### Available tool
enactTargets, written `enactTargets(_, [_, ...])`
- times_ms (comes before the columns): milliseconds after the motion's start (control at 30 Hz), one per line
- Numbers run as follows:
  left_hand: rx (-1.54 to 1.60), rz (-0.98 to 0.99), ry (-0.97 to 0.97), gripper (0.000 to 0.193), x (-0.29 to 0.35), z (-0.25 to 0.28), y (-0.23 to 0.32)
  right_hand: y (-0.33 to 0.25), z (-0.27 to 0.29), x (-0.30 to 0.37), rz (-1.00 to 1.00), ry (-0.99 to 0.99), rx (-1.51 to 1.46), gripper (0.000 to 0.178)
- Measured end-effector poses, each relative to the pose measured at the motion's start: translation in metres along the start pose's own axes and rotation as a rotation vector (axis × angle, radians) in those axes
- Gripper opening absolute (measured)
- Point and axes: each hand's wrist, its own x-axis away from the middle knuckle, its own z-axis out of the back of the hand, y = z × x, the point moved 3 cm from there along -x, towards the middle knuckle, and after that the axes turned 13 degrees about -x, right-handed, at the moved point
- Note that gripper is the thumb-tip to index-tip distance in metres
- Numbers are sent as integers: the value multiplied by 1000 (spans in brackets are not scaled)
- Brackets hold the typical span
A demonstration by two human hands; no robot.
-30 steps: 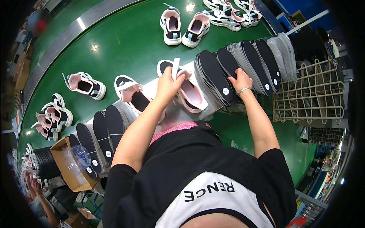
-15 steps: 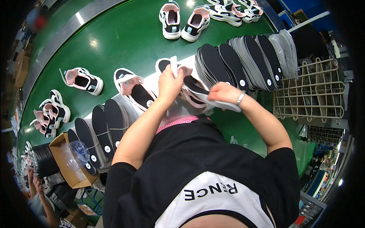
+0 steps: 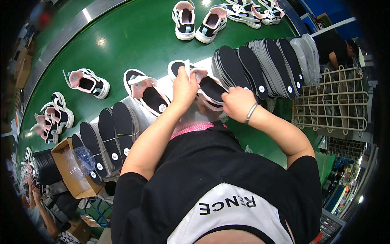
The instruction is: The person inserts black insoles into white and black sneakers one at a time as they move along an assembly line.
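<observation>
A white, black and pink sneaker [image 3: 209, 104] lies in front of me on a pale sheet. My left hand [image 3: 185, 89] is closed round its raised tongue, near the toe end. At the heel end, the fingers of my right hand [image 3: 239, 103] are curled onto the collar; the fingertips are partly hidden. A dark insole [image 3: 212, 87] lies inside the shoe between my hands. Left of it rests a similar sneaker [image 3: 140, 77] with its tongue folded open and a dark insole [image 3: 154, 100] bearing a round white label.
Stacks of black insoles [image 3: 231, 67] stand to the right, beside plastic bags [image 3: 305, 57] and a wire rack [image 3: 331, 99]. More insoles [image 3: 94, 142] and a cardboard box [image 3: 67, 168] are at left. Other sneakers [image 3: 183, 24] sit across the green table [image 3: 134, 44]. People work at both sides.
The insole that stuck out past the heel in my right hand now sits inside the sneaker. My right hand has turned and closed at the heel; my left still holds the tongue.
</observation>
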Motion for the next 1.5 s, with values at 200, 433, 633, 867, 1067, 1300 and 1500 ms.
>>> enactTargets(200, [42, 0, -17, 21, 0, -1, 2, -1, -36, -47, 137, 34, -32, 13])
enactTargets(433, [178, 4, 10, 22, 3, -5, -2, 13, -52, -74, -1, -76, -186, 24])
enactTargets(633, [154, -39, 8, 24, -1, -9, -1, 38, -104, -112, -344, -697, 24, 31])
enactTargets(867, [157, -63, 20, 23, -2, -8, 0, -3, -35, -86, -122, -365, 91, 33])
enactTargets(1067, [104, -73, 7, 23, -5, -10, 7, 7, -30, -76, 10, -408, 133, 29])
enactTargets(1300, [56, -37, 23, 21, -7, -15, 3, 17, -17, -43, 82, -528, -41, 24])
enactTargets(1500, [100, -53, 30, 22, -6, -16, 8, 31, -42, -47, 100, -540, 28, 30])
